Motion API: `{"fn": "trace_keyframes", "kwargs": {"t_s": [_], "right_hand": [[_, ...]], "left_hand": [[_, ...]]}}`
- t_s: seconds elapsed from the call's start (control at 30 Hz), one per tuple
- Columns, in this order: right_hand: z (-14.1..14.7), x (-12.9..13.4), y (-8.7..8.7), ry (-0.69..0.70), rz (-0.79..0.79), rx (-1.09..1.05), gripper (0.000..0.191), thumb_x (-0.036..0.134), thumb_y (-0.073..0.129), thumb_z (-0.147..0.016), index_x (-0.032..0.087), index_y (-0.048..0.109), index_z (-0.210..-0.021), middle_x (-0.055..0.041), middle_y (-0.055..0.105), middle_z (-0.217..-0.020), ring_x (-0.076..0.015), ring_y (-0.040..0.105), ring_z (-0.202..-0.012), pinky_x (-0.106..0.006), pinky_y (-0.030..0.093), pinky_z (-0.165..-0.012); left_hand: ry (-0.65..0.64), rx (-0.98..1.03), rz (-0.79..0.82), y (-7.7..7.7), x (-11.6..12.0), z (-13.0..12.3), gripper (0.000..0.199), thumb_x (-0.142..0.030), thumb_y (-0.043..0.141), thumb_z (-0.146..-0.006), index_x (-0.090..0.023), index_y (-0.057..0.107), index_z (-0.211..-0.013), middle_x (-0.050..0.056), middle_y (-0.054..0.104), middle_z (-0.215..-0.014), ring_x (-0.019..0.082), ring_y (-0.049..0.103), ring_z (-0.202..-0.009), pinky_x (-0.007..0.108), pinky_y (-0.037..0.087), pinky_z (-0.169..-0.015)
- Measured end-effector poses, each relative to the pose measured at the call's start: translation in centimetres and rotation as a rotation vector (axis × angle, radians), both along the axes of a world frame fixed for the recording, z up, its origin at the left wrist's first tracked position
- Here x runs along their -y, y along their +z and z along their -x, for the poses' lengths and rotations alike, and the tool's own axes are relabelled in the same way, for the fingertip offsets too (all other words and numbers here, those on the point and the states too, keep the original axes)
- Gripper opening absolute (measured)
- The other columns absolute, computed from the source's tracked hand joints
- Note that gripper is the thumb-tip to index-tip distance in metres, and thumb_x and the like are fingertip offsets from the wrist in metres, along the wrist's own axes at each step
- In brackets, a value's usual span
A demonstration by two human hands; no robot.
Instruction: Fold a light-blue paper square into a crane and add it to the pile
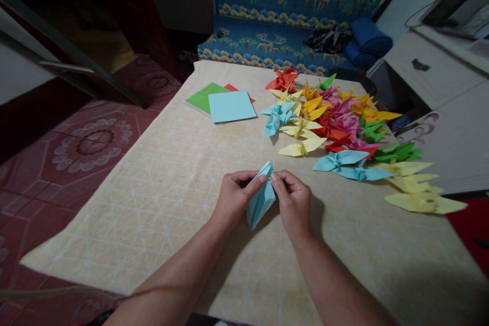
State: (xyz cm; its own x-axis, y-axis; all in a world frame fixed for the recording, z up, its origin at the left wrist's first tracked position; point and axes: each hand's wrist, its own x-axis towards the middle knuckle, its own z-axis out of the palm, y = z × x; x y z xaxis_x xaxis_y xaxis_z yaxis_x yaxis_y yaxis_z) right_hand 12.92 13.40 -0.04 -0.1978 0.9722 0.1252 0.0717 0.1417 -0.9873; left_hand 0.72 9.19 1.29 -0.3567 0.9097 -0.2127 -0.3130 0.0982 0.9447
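Folded blue paper (262, 204) is pinched in both hands (235, 193) over a cream tablecloth (153, 193), blue sofa (282, 20) beyond.

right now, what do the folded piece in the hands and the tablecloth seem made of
Light-blue folded piece: thin matte paper, judging by its crisp creases. Tablecloth: probably dull-surfaced fabric, given its soft wrinkles, though a coating is possible.

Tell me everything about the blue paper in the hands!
The light-blue paper is folded into a narrow, pointed shape with layered flaps and creases. It slants, far end rightward, near tip leftward. The left grip and right grip pinch it near its far end; whether it touches the tablecloth, I can't tell.
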Motion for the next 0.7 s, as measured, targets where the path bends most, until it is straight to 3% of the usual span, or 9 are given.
{"fn": "trace_keyframes", "kwargs": {"t_s": [0.3, 0.5, 0.7], "right_hand": [[0.17, 0.05, 0.17, 0.122, -0.052, 0.034, 0.02, 0.03, 0.059, -0.084, 0.019, 0.061, -0.067, -0.0002, 0.058, -0.068, -0.0151, 0.054, -0.066, -0.024, 0.043, -0.06], [-0.02, 0.56, -0.12, 0.105, 0.04, 0.031, 0.019, 0.038, 0.064, -0.084, 0.02, 0.061, -0.089, 0.0005, 0.062, -0.075, -0.0124, 0.056, -0.06, -0.022, 0.042, -0.053], [0.33, 0.89, 0.31, 0.076, -0.234, 0.143, 0.007, 0.025, 0.063, -0.085, 0.021, 0.06, -0.08, -0.0026, 0.06, -0.087, -0.0143, 0.059, -0.072, -0.024, 0.048, -0.061]], "left_hand": [[0.012, -0.052, 0.011, 0.18, -0.28, 0.49, 0.024, -0.032, 0.086, -0.06, -0.013, 0.075, -0.067, 0.004, 0.069, -0.061, 0.012, 0.057, -0.054, 0.023, 0.042, -0.052], [0.144, -0.058, -0.023, -0.19, -0.35, 0.85, 0.021, -0.032, 0.083, -0.067, -0.014, 0.073, -0.071, 0.002, 0.068, -0.064, 0.01, 0.056, -0.056, 0.022, 0.043, -0.055], [0.192, 0.04, -0.042, -0.32, -0.38, 0.6, 0.025, -0.035, 0.081, -0.07, -0.015, 0.069, -0.078, 0.004, 0.072, -0.071, 0.014, 0.065, -0.066, 0.025, 0.049, -0.064]]}}
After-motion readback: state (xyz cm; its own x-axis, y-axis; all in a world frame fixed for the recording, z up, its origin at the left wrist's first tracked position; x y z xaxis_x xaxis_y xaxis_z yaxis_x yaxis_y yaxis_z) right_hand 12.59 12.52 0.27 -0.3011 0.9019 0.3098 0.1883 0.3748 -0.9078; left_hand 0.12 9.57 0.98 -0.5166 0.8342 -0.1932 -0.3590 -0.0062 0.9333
